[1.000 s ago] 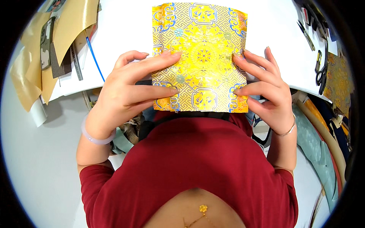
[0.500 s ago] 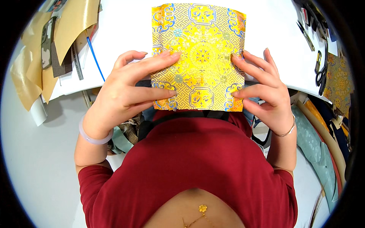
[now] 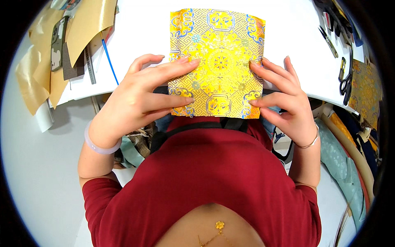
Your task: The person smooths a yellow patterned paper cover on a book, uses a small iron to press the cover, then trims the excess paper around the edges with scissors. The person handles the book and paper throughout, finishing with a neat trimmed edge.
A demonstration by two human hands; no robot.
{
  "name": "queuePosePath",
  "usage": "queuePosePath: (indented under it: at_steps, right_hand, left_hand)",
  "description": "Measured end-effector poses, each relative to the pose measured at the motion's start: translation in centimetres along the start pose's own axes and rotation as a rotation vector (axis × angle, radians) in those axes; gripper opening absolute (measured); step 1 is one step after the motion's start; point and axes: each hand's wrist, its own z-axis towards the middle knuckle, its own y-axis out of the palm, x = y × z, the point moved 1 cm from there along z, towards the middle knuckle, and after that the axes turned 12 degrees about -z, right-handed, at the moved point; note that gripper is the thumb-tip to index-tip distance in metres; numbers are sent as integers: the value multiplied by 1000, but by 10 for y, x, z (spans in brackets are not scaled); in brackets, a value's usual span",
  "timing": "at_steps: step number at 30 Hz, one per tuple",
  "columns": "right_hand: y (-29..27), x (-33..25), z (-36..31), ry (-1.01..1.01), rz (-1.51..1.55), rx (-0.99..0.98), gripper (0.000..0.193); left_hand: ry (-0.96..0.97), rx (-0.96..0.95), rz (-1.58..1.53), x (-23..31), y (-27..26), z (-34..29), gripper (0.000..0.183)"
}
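Now the left hand lies flat, fingers spread, on the yellow cloth. The right hand presses its open fingers on the cloth's other side. Neither hand is closed around it.

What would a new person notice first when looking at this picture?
First, the bright yellow brocade piece with blue and orange ornaments, lying at the near edge of the white table. The left hand and right hand press on its two near corners. Tan sheets lie far left, and scissors at the right.
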Motion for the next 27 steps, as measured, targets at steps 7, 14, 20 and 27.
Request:
queuePosePath:
  at_steps: [7, 14, 20, 27]
  right_hand:
    - [-2, -9, -18, 73, 35, 96, 28]
    - [48, -9, -56, 379, 720, 673, 12]
    - [85, -17, -68, 743, 1209, 575, 35]
    - [74, -34, -36, 674, 1663, 180, 60]
  left_hand:
    - [55, -104, -130, 2, -10, -5, 38]
    - [167, 79, 222, -1, -13, 48, 69]
    - [254, -15, 415, 14, 40, 71, 86]
    - [208, -363, -688, 59, 78, 14, 68]
